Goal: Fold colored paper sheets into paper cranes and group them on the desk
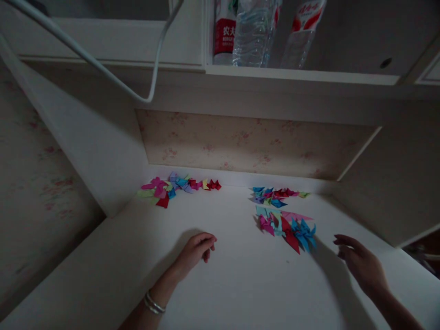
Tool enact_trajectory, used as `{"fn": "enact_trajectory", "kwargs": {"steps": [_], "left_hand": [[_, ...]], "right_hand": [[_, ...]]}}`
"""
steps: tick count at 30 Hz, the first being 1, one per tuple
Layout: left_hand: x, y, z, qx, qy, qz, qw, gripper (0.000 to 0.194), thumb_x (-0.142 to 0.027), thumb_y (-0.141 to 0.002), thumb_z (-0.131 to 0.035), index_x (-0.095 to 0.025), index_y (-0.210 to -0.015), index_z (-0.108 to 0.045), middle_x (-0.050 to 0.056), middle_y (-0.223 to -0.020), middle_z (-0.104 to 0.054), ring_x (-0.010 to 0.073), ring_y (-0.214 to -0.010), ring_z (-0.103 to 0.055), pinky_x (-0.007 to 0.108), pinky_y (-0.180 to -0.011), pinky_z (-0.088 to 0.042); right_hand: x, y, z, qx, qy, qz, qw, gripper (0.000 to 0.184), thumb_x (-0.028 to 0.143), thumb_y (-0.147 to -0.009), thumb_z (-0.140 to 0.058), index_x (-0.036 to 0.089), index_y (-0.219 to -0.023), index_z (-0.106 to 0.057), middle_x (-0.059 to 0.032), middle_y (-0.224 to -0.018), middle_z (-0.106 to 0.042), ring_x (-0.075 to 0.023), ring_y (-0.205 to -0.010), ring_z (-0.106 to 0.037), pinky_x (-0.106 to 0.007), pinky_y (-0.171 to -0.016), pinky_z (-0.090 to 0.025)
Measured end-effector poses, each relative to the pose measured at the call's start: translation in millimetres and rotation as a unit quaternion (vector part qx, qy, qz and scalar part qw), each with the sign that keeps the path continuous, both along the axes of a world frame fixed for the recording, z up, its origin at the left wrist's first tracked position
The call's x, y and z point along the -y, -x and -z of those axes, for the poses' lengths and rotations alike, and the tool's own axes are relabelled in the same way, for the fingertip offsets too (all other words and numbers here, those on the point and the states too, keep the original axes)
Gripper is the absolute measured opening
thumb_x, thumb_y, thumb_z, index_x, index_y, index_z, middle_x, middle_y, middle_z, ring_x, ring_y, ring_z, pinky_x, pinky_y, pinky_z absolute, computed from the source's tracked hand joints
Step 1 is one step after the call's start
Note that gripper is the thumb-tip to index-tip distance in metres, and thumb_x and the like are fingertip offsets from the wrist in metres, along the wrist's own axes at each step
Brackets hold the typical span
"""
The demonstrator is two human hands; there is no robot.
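My left hand (197, 250), with two silvery bangles on its wrist, is held over the white desk with its fingers curled in. Nothing shows between them. My right hand (360, 266) is at the right, fingers bent but apart and holding nothing. Nearest to it is a group of folded origami paper pieces (290, 231) in blue, red, pink and pale green. Behind that lies a row of smaller origami pieces (275, 196). A further line of colourful origami pieces (161, 189) runs along the back left of the desk.
The white desk top (233, 275) lies between side panels, with flowered wallpaper (223, 142) behind. Overhead, a shelf (302, 75) holds several plastic bottles (254, 36). A white cable (113, 80) hangs down at the upper left.
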State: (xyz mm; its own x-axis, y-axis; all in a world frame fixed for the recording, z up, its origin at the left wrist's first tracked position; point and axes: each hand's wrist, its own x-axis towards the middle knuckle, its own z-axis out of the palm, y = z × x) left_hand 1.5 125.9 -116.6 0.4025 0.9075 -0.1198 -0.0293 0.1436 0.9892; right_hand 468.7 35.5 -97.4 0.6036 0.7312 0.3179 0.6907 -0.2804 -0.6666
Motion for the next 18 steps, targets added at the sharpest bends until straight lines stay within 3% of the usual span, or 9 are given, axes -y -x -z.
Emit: {"fn": "enact_trajectory", "kwargs": {"steps": [2, 4, 6, 8, 11, 13, 14, 16, 18], "left_hand": [[0.7, -0.1, 1.7, 0.001, -0.008, -0.002, 1.000, 0.023, -0.035, -0.080, -0.057, -0.013, -0.084, -0.064, 0.000, -0.070, -0.057, 0.0071, -0.048, -0.047, 0.020, -0.043, -0.036], [1.0, -0.6, 2.5, 0.009, -0.007, -0.009, 1.000, 0.023, -0.035, -0.079, -0.058, -0.013, -0.083, -0.064, 0.000, -0.069, -0.057, 0.0073, -0.049, -0.047, 0.020, -0.043, -0.036], [-0.5, -1.0, 2.2, 0.022, 0.007, -0.020, 1.000, 0.023, -0.036, -0.079, -0.059, -0.014, -0.084, -0.064, 0.000, -0.071, -0.057, 0.0076, -0.050, -0.048, 0.020, -0.044, -0.038], [-6.1, -0.5, 1.0, 0.017, 0.022, -0.029, 0.999, 0.024, -0.037, -0.078, -0.059, -0.015, -0.086, -0.063, 0.001, -0.075, -0.057, 0.0079, -0.051, -0.050, 0.020, -0.045, -0.040], [-27.4, 3.8, -1.5, -0.084, -0.029, -0.043, 0.995, 0.026, -0.038, -0.081, -0.054, -0.015, -0.089, -0.063, 0.004, -0.084, -0.062, 0.0094, -0.053, -0.055, 0.021, -0.044, -0.042], [-51.4, 10.3, -4.3, -0.234, -0.134, -0.064, 0.961, 0.028, -0.035, -0.084, -0.047, -0.016, -0.094, -0.064, 0.006, -0.084, -0.066, 0.0116, -0.056, -0.060, 0.021, -0.046, -0.044], [-65.8, 14.7, -6.4, -0.334, -0.197, -0.069, 0.919, 0.031, -0.035, -0.086, -0.043, -0.016, -0.096, -0.065, 0.005, -0.079, -0.066, 0.0125, -0.057, -0.061, 0.022, -0.048, -0.046], [-97.0, 26.0, -12.7, -0.394, -0.231, -0.086, 0.885, 0.029, -0.031, -0.086, -0.043, -0.016, -0.096, -0.066, 0.005, -0.078, -0.067, 0.0149, -0.062, -0.063, 0.025, -0.055, -0.049], [-127.6, 39.1, -21.7, -0.442, -0.269, -0.102, 0.849, 0.023, -0.025, -0.083, -0.048, -0.016, -0.096, -0.066, 0.008, -0.097, -0.066, 0.0177, -0.083, -0.064, 0.028, -0.072, -0.050]], "right_hand": [[17.0, 22.4, -4.3, 0.009, -0.002, 0.015, 1.000, 0.033, 0.038, -0.071, -0.044, 0.021, -0.091, -0.065, -0.0073, -0.075, -0.070, -0.0218, -0.061, -0.067, -0.028, -0.053, -0.050], [28.3, 51.6, -1.0, 0.014, -0.013, -0.034, 0.999, 0.031, 0.042, -0.074, -0.046, 0.022, -0.088, -0.065, -0.0056, -0.071, -0.069, -0.0211, -0.061, -0.066, -0.028, -0.056, -0.051], [31.5, 88.5, 7.5, 0.005, 0.006, -0.143, 0.990, 0.028, 0.040, -0.076, -0.047, 0.022, -0.086, -0.066, -0.0040, -0.070, -0.068, -0.0193, -0.060, -0.065, -0.027, -0.057, -0.052], [26.5, 131.4, 17.0, -0.006, 0.018, -0.259, 0.966, 0.027, 0.036, -0.082, -0.044, 0.021, -0.089, -0.066, -0.0056, -0.082, -0.070, -0.0179, -0.067, -0.067, -0.026, -0.062, -0.054], [7.4, 195.9, 25.9, 0.077, 0.028, -0.395, 0.915, 0.028, 0.027, -0.087, -0.044, 0.022, -0.105, -0.065, -0.0080, -0.110, -0.067, -0.0199, -0.099, -0.064, -0.030, -0.085, -0.052], [-9.0, 230.9, 28.0, 0.145, 0.019, -0.424, 0.894, 0.035, 0.023, -0.088, -0.046, 0.024, -0.120, -0.060, -0.0075, -0.125, -0.060, -0.0219, -0.114, -0.056, -0.038, -0.098, -0.044], [-16.9, 244.4, 28.5, 0.168, 0.019, -0.423, 0.890, 0.036, 0.022, -0.088, -0.045, 0.025, -0.121, -0.059, -0.0066, -0.127, -0.059, -0.0224, -0.116, -0.054, -0.041, -0.102, -0.040], [-30.3, 263.0, 28.9, 0.192, 0.013, -0.407, 0.893, 0.034, 0.020, -0.090, -0.044, 0.026, -0.119, -0.060, -0.0046, -0.126, -0.060, -0.0224, -0.117, -0.054, -0.045, -0.105, -0.035], [-39.0, 271.1, 29.1, 0.196, 0.009, -0.398, 0.896, 0.033, 0.021, -0.091, -0.043, 0.027, -0.119, -0.060, -0.0028, -0.125, -0.061, -0.0217, -0.117, -0.053, -0.045, -0.106, -0.033]]}}
